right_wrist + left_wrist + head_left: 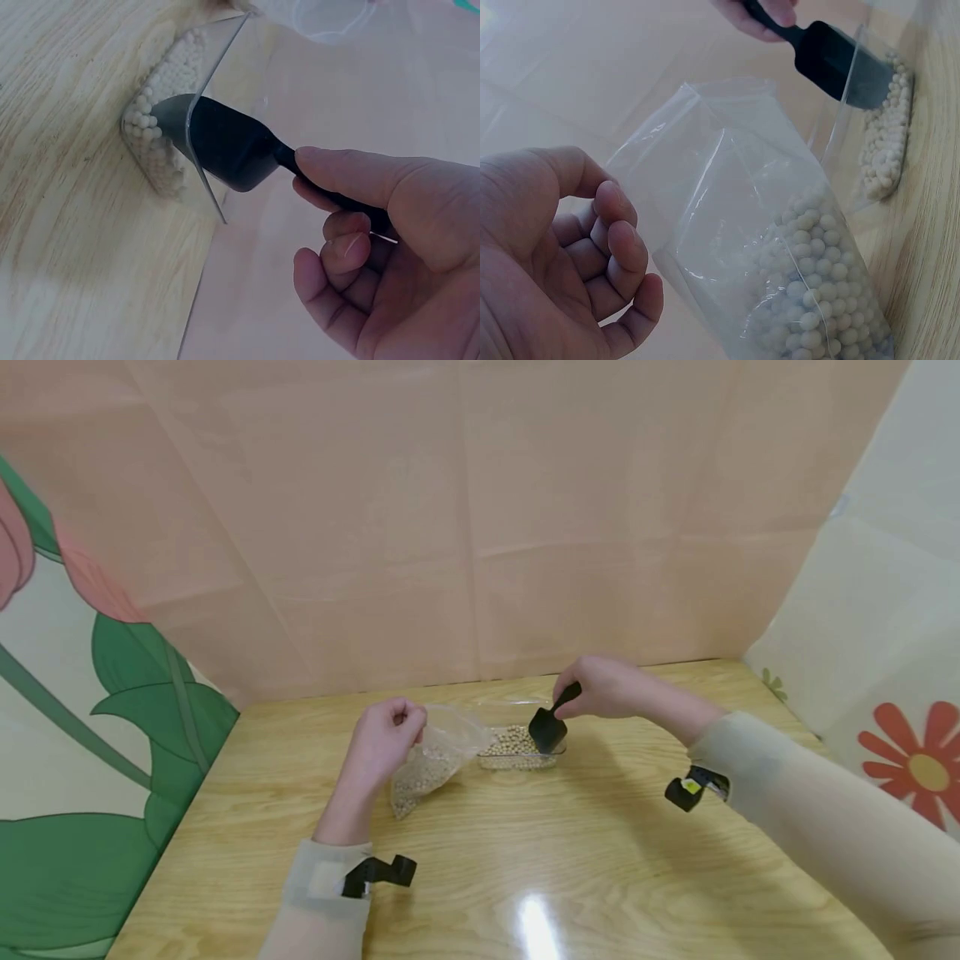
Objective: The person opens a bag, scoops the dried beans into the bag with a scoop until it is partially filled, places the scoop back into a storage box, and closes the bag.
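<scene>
A clear plastic bag (727, 195) bulges with round pale beads in its lower part. My left hand (381, 737) pinches the bag's upper edge with curled fingers, and the bag leans toward a clear box. That clear box (517, 762) holds a layer of the same pale beads (885, 150). Between the thumb and fingers of my right hand (382, 240) is the handle of a black scoop (229, 142). The scoop slants down over the box's rim, its front edge among the beads (146, 124). Inside the box, the scoop's tip is partly hidden.
Under everything lies a wood-grain table (465, 877), with a bright light reflection near its front. A pinkish sheet (465, 527) hangs behind the table. Flower-printed panels stand at the left (45, 868) and right (900, 660). Black camera mounts sit on both wrists.
</scene>
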A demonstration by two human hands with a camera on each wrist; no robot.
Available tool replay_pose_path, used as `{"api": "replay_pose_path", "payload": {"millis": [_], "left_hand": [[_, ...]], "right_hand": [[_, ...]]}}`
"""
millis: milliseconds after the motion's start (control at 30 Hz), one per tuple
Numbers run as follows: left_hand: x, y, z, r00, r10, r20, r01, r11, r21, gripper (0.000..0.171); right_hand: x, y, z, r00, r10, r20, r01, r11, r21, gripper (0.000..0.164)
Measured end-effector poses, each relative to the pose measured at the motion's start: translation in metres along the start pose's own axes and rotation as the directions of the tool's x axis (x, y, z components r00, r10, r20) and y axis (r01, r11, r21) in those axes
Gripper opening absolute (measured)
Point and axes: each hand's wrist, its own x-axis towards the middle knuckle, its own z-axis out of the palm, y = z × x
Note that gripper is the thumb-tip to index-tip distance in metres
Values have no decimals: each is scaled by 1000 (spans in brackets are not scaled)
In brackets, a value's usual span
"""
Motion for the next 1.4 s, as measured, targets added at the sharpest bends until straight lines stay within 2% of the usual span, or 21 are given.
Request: {"api": "replay_pose_path", "payload": {"millis": [300, 500, 700, 933, 1200, 1400], "left_hand": [[0, 0, 1, 1000, 1, 0, -1, 1000, -7, 24], [-1, 0, 1, 1000, 1, 7, -1, 1000, -17, 24], [-1, 0, 1, 1000, -8, 10, 8, 1000, -16, 24], [-1, 1, 0, 1000, -17, 2, 17, 1000, -2, 23], [-1, 1, -1, 1000, -18, -4, 18, 1000, 7, 23], [-2, 1, -2, 1000, -22, -3, 22, 1000, 8, 23]], "right_hand": [[2, 13, 9, 999, 31, 14, -32, 995, 95, 17], [-2, 27, 19, 997, 68, -18, -65, 985, 160, 23], [-5, 37, 34, 992, 125, -24, -114, 956, 272, 26], [-9, 41, 58, 985, 152, -77, -109, 909, 403, 32], [-6, 42, 80, 970, 212, -116, -130, 863, 488, 33], [-3, 41, 93, 966, 219, -134, -122, 852, 509, 36]]}}
